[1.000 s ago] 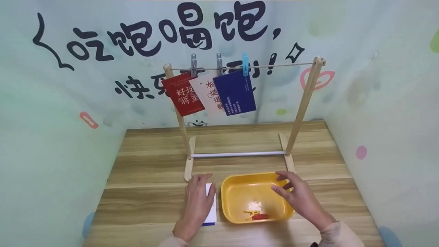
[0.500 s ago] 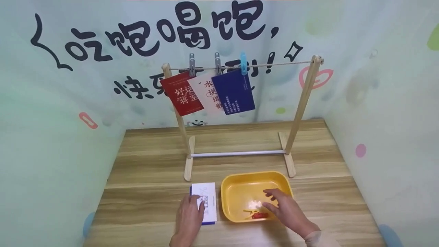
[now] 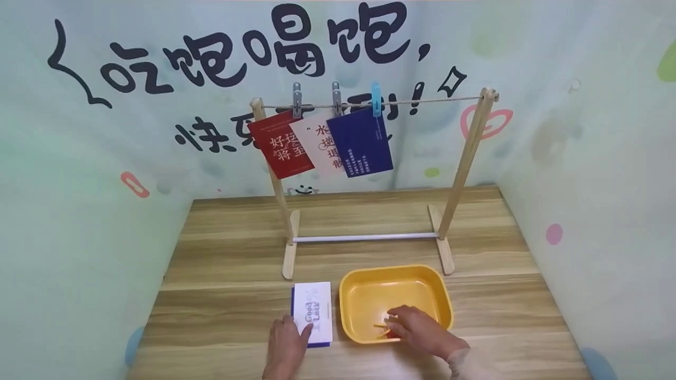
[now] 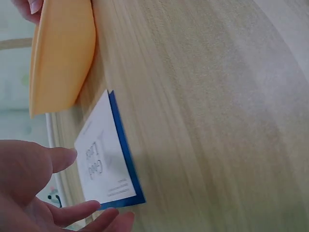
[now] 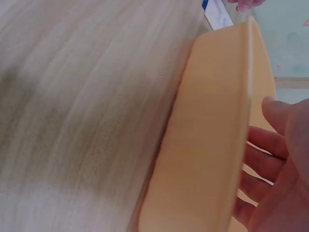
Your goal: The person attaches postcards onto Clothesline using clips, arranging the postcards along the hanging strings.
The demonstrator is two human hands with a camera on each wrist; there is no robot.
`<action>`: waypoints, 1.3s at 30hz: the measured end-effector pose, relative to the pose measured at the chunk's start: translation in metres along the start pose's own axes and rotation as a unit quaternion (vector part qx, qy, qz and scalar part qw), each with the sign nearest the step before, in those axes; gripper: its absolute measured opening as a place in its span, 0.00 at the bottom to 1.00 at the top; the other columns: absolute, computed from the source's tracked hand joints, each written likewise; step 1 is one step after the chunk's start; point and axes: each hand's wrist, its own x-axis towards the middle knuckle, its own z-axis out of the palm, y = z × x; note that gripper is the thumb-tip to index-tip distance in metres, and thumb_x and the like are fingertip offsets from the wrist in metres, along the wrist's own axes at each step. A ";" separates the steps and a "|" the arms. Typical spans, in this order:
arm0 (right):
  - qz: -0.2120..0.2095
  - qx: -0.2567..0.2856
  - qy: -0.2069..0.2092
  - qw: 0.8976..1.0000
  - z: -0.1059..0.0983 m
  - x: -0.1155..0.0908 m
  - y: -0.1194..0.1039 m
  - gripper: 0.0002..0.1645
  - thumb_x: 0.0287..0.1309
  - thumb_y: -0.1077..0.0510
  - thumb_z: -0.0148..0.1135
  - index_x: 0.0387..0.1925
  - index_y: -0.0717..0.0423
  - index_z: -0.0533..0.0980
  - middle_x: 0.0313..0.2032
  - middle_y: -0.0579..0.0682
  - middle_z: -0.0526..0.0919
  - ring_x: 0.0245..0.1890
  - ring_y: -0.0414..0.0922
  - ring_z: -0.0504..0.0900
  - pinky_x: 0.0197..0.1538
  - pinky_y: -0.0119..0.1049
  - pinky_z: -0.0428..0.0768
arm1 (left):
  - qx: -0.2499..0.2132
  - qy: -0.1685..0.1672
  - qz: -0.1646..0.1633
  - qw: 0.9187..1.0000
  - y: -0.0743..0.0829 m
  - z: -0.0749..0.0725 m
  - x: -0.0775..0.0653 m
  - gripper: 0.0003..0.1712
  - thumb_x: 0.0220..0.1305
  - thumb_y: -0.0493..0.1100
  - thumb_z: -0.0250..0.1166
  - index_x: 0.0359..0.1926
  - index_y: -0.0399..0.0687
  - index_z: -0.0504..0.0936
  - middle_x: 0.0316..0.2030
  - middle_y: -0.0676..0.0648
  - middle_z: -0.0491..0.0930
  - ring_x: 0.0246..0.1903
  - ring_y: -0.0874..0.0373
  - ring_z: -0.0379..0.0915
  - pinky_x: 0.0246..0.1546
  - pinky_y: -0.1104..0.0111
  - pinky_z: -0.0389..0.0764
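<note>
In the head view my right hand (image 3: 420, 327) reaches into the yellow plastic tray (image 3: 346, 327), its fingers spread loosely over a yellow clothespin (image 3: 380, 325) and a red clothespin (image 3: 392, 334) that it partly covers. The tray wall hides those clips in the right wrist view, where the fingers (image 5: 263, 162) dip past the rim. My left hand (image 3: 287, 345) lies at the left edge of a white "Good Luck" card (image 3: 319, 298), stacked on a blue card (image 3: 319, 345). Its thumb (image 4: 63, 158) and fingers are apart in the left wrist view, beside the cards' edges.
Behind the tray stands a wooden rack (image 3: 465, 169) with a string (image 3: 433, 100). Two grey clothespins (image 3: 297, 100) and a light blue clothespin (image 3: 376, 99) hold a red card (image 3: 282, 148), a pale pink card (image 3: 311, 140) and a dark blue card (image 3: 364, 148). Printed cloth walls surround the tabletop (image 3: 222, 264).
My right hand has moved from the tray's right rim down and left to the clips inside. The left hand has drawn back toward me, uncovering most of the white card.
</note>
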 end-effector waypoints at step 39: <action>0.032 0.110 -0.035 0.993 0.007 0.015 0.002 0.10 0.60 0.56 0.56 0.28 0.57 0.78 0.24 0.46 0.79 0.25 0.34 0.70 0.30 0.26 0.70 | -0.058 -0.125 -0.025 0.990 -0.005 -0.005 -0.004 0.26 0.39 0.47 0.74 0.37 0.38 0.74 0.29 0.46 0.77 0.31 0.52 0.73 0.37 0.57 0.75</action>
